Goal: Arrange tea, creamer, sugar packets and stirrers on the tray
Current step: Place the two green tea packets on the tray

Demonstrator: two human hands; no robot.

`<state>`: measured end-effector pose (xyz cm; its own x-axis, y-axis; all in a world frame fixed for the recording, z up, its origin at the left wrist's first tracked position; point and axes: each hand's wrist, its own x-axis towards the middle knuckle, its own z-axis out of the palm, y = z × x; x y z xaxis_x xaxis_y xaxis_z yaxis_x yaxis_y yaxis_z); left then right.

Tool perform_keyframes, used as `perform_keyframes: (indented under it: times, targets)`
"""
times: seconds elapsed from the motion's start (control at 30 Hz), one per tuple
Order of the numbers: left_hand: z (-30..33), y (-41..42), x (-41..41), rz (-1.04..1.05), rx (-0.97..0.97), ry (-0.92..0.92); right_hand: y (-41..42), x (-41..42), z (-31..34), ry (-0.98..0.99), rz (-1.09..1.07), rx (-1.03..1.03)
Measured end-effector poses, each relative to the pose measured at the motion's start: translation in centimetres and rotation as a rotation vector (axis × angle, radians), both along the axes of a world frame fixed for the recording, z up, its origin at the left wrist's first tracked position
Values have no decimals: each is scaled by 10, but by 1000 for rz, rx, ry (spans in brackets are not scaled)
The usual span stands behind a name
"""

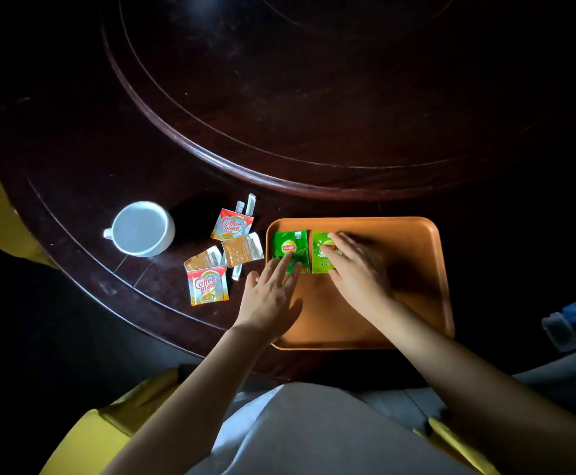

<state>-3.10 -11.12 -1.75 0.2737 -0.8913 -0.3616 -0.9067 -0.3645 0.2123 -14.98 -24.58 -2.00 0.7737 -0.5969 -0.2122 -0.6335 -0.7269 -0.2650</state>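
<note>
An orange tray (413,269) lies on the dark wooden table. Two green tea packets rest side by side in its far left corner. My left hand (271,296) is flat, fingertips pressing on the left tea packet (288,246). Fingers of my right hand (358,269) lie spread over the right tea packet (321,258). Left of the tray, on the table, are two red-and-white creamer packets (231,225) (207,285), two tan sugar packets (242,250) (203,258), and white wrapped stirrers (250,204), one partly under the packets.
A white cup (141,228) stands left of the packets. A raised round turntable (314,97) fills the table's middle behind the tray. Yellow chair parts show at the left and bottom edges. Small items lie in the dark at the far right (566,320).
</note>
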Motion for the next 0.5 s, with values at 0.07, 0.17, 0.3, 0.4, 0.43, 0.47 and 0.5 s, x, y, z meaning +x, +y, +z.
perform_keyframes:
  times: [0.07, 0.17, 0.3, 0.4, 0.43, 0.47, 0.5]
  targets:
    - [0, -3, 4, -8, -4, -7, -2, 4, 0, -4, 2, 1]
    - [0, -8, 9, -30, 5, -3, -5, 7, -1, -15, -5, 15]
    - [1, -13, 12, -44, -5, 7, -7, 8, -2, -22, -19, 27]
    - [2, -15, 12, -33, -19, 3, -9, 9, -1, -23, -34, 30]
    - [2, -15, 11, -32, -19, 1, -9, 9, -1, -21, -42, 30]
    - [2, -15, 11, -33, -19, -2, -10, 9, -1, -20, -47, 31]
    - [1, -14, 11, -34, -16, -6, -10, 9, -1, -21, -50, 32]
